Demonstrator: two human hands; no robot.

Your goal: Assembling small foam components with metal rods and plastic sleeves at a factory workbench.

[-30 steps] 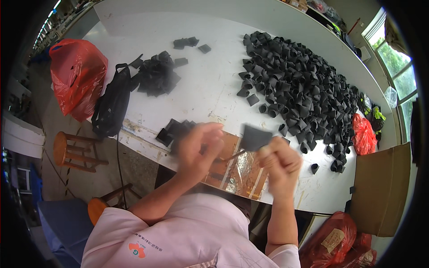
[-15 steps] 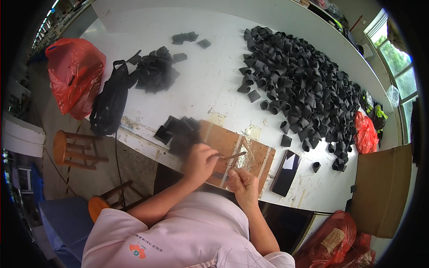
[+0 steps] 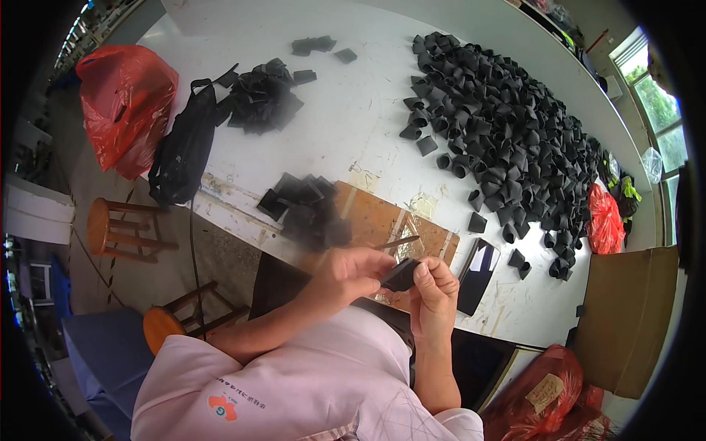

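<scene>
In front of my body, my right hand pinches a small flat black piece by its right edge. The fingers of my left hand are closed at that piece's left edge. From the same left hand a thin brown stick sticks out to the right, above the black piece. Both hands are over the near edge of a brown board with pale strips of tape and a shiny, glue-like patch. Just beyond my left hand, a loose stack of flat black pieces overlaps the board's left end.
A large heap of black folded loops covers the table's right side. Another black pile lies far left, near a black bag and a red plastic bag. A phone rests right of the board; a cardboard box stands beyond.
A black piece is now between my hands; half a second ago my right hand showed none. My left hand has moved right and nearer to me, still with the stick. My right hand has shifted right.
</scene>
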